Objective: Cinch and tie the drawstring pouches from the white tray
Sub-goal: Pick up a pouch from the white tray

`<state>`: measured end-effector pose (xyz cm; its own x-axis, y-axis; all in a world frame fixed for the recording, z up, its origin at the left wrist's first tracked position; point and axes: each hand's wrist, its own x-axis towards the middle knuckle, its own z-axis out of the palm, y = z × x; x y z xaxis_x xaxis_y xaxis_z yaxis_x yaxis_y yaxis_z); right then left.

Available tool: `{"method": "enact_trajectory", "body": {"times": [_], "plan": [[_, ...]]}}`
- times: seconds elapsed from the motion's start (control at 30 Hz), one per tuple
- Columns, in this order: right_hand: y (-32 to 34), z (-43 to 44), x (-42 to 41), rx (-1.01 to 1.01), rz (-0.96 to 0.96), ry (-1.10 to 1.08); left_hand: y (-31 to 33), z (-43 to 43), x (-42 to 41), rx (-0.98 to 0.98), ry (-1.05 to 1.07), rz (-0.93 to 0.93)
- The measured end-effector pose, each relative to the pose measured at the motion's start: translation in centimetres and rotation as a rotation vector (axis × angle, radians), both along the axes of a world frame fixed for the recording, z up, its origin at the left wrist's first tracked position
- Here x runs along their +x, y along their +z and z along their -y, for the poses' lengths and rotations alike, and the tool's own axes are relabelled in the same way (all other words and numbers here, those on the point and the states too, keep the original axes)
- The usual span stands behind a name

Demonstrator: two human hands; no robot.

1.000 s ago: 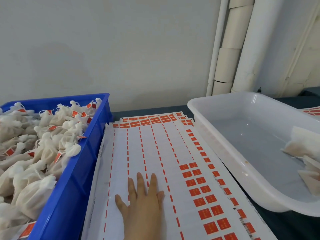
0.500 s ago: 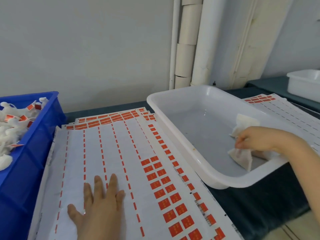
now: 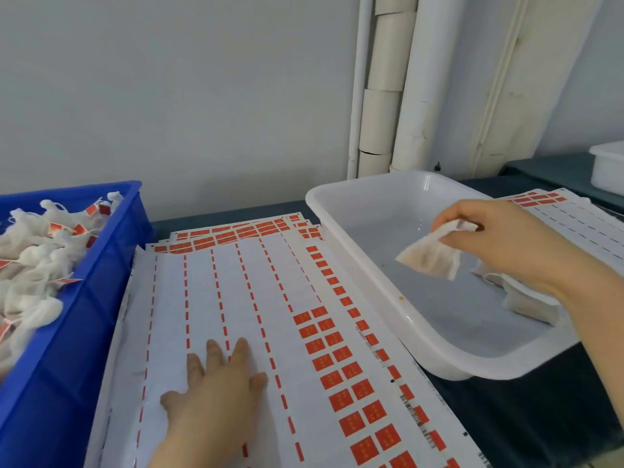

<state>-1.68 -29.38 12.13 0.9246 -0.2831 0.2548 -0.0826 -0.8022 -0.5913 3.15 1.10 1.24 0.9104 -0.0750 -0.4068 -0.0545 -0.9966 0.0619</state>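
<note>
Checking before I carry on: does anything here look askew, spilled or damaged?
Nothing spilled or damaged. The white tray sits skewed to the sticker sheets, its left rim overlapping them, and a small brown speck marks its inner wall. The right hand pinches a pouch above it.

Only one camera is working here, riding on the person's head, tilting forward and down toward the wall [image 3: 169, 96]. It's sitting close over the bench [image 3: 506, 420], catching the blue crate [image 3: 77, 332] left, label sheets [image 3: 236, 298] centre, white tray [image 3: 381, 285] right.
</note>
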Motion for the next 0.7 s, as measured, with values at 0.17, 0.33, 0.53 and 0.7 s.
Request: {"method": "enact_trajectory", "body": {"times": [0.17, 0.33, 0.53, 0.7], "plan": [[2.2, -6.4, 1.1, 0.138, 0.138, 0.234, 2.5, 0.9, 2.3, -0.614, 0.015, 0.498], [1.8, -12.0, 2.1, 0.169, 0.099, 0.445, 1.2, 1.7, 2.9, -1.252, 0.116, 0.571], [-4.2, -16.2, 4.9, 0.084, 0.019, 0.413, 0.6, 0.3, 4.5, -1.63, 0.198, 0.148], [-7.8, -16.6, 7.0, 0.278, 0.047, 0.339, -0.3, 1.6, 3.8, -1.383, 0.025, 0.206]]}}
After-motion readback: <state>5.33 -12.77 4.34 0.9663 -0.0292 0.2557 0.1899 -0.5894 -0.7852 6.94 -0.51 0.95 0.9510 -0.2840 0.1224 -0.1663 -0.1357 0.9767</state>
